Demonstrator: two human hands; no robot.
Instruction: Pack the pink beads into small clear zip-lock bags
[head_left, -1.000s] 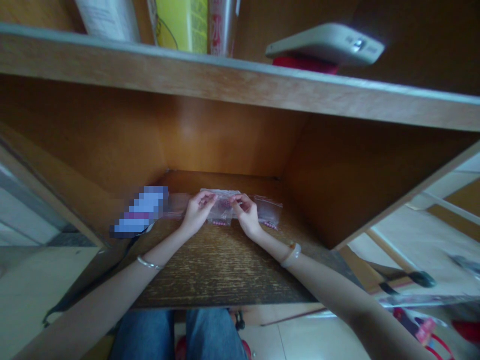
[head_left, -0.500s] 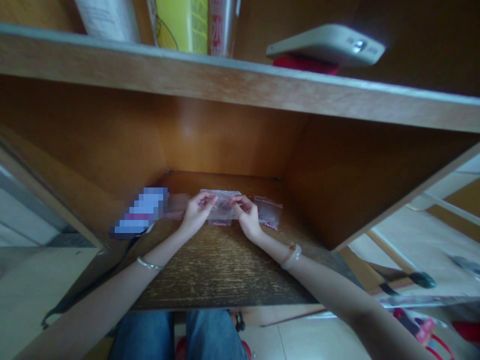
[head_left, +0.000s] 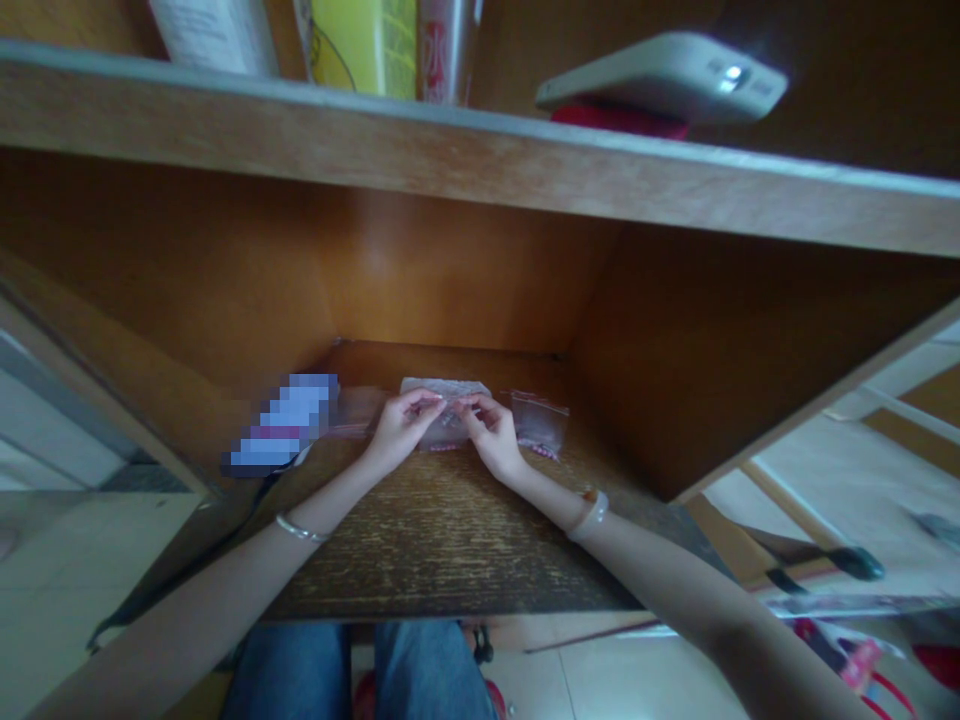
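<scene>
My left hand (head_left: 403,427) is closed in a pinch, thumb against fingers, over the middle of the wooden desktop (head_left: 420,545). Facing it, my right hand (head_left: 491,428) pinches too, and the fingertips of both almost meet. Whatever is between them is too small to make out. Behind and beneath the fingertips lies a clear plastic bag (head_left: 442,435) with small pink beads along its lower edge, next to a whitish sheet or packet (head_left: 446,385). Right of my right hand lies another clear zip bag (head_left: 541,420) with pink beads. A further clear bag (head_left: 356,410) lies left of my left hand.
A phone with a blurred-out screen (head_left: 289,420) and a dark strap (head_left: 180,575) lie at the left. Overhead, a shelf edge (head_left: 450,150) carries a pale phone-like device (head_left: 667,75) and several packages. Side walls enclose the desk.
Both pinching hands have come slightly closer together, my left hand shifting a little right. The view has shifted slightly. The bags stay on the desk.
</scene>
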